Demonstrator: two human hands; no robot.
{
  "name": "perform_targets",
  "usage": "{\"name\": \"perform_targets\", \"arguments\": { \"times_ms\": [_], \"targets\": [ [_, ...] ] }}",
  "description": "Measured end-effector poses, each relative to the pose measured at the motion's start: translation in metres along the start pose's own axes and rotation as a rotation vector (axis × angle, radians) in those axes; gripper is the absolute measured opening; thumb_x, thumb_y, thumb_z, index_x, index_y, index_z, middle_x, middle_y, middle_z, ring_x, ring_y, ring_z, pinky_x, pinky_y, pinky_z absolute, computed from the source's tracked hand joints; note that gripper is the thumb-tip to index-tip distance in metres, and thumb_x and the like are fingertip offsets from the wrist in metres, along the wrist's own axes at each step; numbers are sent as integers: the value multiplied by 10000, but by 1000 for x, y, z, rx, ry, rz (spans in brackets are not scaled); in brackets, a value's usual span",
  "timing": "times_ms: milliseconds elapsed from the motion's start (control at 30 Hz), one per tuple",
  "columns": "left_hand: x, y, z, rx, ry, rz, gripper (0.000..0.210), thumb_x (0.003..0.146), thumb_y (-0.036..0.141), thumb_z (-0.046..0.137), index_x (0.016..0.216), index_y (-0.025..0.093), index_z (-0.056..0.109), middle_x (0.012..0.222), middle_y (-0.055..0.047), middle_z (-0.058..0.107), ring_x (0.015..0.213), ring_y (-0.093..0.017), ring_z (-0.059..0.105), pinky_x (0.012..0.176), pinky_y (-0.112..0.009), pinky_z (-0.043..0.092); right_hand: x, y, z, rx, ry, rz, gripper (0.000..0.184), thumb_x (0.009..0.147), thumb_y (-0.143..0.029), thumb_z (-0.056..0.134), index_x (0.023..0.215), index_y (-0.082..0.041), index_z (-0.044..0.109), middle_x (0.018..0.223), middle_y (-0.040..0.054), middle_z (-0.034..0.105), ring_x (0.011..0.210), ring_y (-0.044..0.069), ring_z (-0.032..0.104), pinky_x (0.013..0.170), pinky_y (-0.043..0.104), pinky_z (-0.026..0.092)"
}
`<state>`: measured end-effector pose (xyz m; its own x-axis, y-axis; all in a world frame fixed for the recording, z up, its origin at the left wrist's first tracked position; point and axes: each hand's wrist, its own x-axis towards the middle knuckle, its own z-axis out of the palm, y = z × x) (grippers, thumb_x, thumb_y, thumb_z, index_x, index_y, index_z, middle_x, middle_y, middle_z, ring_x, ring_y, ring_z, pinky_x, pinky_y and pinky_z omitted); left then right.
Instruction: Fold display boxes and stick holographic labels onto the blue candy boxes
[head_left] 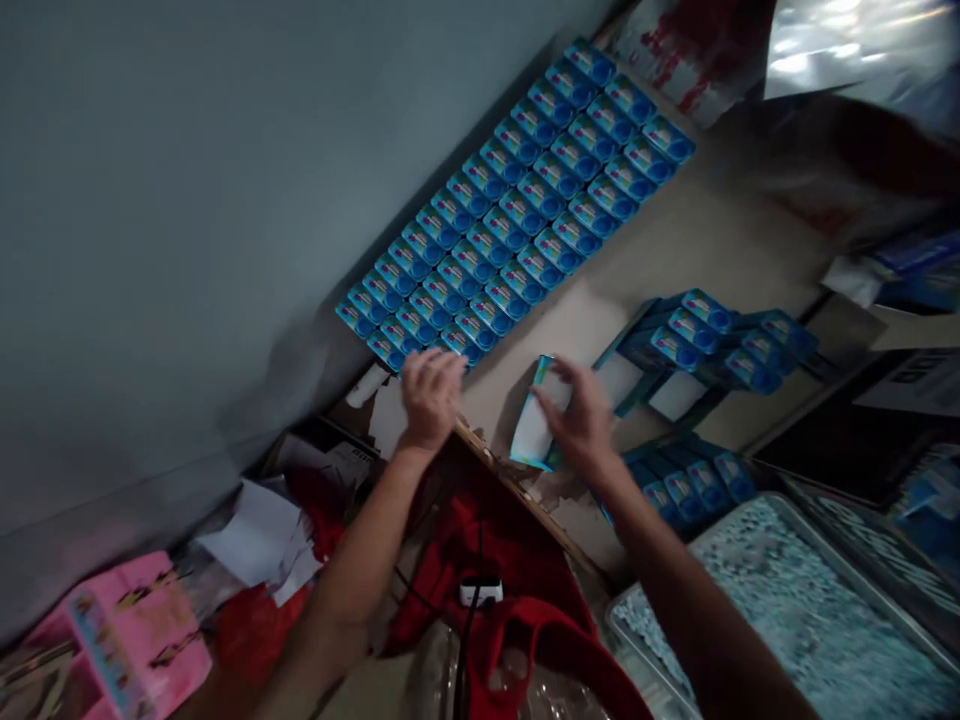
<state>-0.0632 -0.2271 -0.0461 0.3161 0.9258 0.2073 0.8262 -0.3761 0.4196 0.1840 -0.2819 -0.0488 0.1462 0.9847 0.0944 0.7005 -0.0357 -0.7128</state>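
Observation:
My left hand [432, 398] lies at the near end of several rows of small blue packs [517, 205], fingers slightly bent and resting on or just over the end packs. Whether it touches them is hard to tell. My right hand [583, 412], somewhat blurred, has thumb and fingers apart. Its fingertips are at a small carton [531, 430] with a white face and blue-green edges, which is on the table. No firm grip on the carton shows. The packs have rounded corners and a round blue mark.
Right of my right hand stand stacks of the same blue packs [690, 330], with more packs [694, 485] nearer me. A clear tub of pale blue-green pieces [795, 600] is at lower right. A grey wall [187, 200] borders the table. Below lie a red bag [517, 640] and a pink bag [150, 630].

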Motion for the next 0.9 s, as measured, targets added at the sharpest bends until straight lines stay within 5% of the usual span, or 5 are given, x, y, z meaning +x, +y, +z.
{"name": "perform_targets", "arguments": {
  "times_ms": [133,267,467,600,900],
  "targets": [
    [12,-85,-22,-27,-83,114,355,1063,433,526,1295,262,733,1312,-91,752,1388,-297,580,1283,-590,278,-27,-55,100,198,-63,-15,818,919,-675,666,1506,-158,426,1375,214,602,1292,322,604,1071,520,555],
    [19,-104,-6,-96,-170,231,351,1065,440,493,1237,292,761,1370,-68,732,1431,-307,554,1316,-631,158,-20,-79,148,70,14,97,974,825,-706,741,1539,-150,383,1449,232,501,1403,360,489,1173,571,452],
    [21,-109,-1,-207,-120,243,323,1034,423,522,1191,287,770,1319,-67,756,1412,-338,559,1304,-699,60,-13,-125,167,-259,-32,244,886,837,-448,750,1582,-112,409,1524,262,420,1417,384,431,1149,532,415],
    [26,-117,-2,-246,-74,304,323,1012,415,540,1214,285,756,1316,-68,756,1398,-353,562,1282,-738,86,-5,-142,170,-363,-75,323,847,907,-429,658,1642,-147,347,1555,249,429,1345,358,470,1102,511,416],
    [28,-116,-3,-349,-45,277,435,1003,421,492,1317,225,719,1248,-159,761,1369,-373,600,1297,-680,140,16,-151,179,-436,-81,256,661,1055,-361,438,1653,-105,319,1619,229,403,1450,350,379,1169,510,353]
  ]
}}
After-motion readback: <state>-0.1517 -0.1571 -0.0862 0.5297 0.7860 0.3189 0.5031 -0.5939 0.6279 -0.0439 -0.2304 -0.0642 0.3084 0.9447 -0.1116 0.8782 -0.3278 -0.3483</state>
